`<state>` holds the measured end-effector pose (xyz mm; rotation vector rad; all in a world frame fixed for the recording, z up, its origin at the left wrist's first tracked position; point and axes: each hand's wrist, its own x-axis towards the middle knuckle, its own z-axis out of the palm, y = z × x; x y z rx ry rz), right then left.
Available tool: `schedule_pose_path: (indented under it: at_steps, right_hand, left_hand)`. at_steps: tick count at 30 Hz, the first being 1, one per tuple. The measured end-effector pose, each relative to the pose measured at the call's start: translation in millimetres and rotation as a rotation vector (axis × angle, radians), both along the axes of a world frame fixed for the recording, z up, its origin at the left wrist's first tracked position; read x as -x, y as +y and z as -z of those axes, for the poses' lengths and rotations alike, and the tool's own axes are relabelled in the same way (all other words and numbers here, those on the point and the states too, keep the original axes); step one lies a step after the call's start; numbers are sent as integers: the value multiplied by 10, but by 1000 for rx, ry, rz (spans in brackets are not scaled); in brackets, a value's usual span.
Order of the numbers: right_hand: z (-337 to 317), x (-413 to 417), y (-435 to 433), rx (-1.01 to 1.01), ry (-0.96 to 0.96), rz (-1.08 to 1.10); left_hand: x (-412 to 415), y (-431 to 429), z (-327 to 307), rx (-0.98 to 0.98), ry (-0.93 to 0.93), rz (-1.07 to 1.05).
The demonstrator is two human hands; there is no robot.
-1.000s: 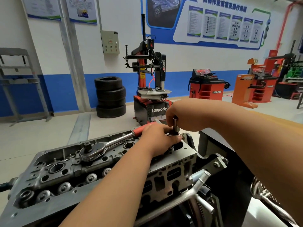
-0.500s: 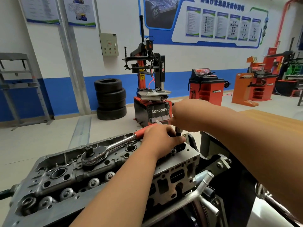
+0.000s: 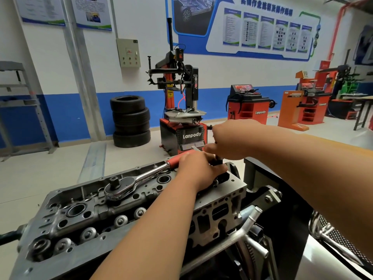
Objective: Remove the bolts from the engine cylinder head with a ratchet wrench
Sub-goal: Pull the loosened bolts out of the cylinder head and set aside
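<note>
The grey engine cylinder head (image 3: 66,257) lies across the lower left of the head view. A ratchet wrench (image 3: 129,183) with a chrome head and red handle lies loose on top of it. At the head's far right end stands a dark rod (image 3: 219,161), upright. My right hand (image 3: 230,139) grips its upper part from above. My left hand (image 3: 198,168) sits at its base with fingers curled round it, covering the end of the red handle. The rod's lower end is hidden by my fingers.
A tyre changer (image 3: 182,110) and a stack of tyres (image 3: 131,121) stand on the floor behind the engine. Orange machines (image 3: 249,105) line the back wall. Metal pipes (image 3: 248,221) and black engine parts lie below the head's right end.
Both hands stay at the dark rod and have only shifted slightly. The ratchet wrench has not moved on the cylinder head.
</note>
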<state>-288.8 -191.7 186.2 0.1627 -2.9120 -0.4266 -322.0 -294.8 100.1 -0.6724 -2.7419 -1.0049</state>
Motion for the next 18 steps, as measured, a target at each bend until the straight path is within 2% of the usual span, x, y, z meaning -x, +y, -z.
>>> schedule_pose_path:
  at_steps: [3, 9, 14, 18]
  right_hand:
    - [14, 51, -25, -69, 50, 57]
    - [-13, 27, -31, -38, -112, -48]
    - [-36, -52, 1, 58, -179, -105]
    - [22, 23, -24, 220, -79, -152]
  left_hand:
    - [-1, 34, 1, 8, 18, -52]
    - [6, 12, 21, 25, 31, -6]
    - [-2, -30, 27, 2, 9, 48]
    - [-4, -12, 12, 43, 42, 15]
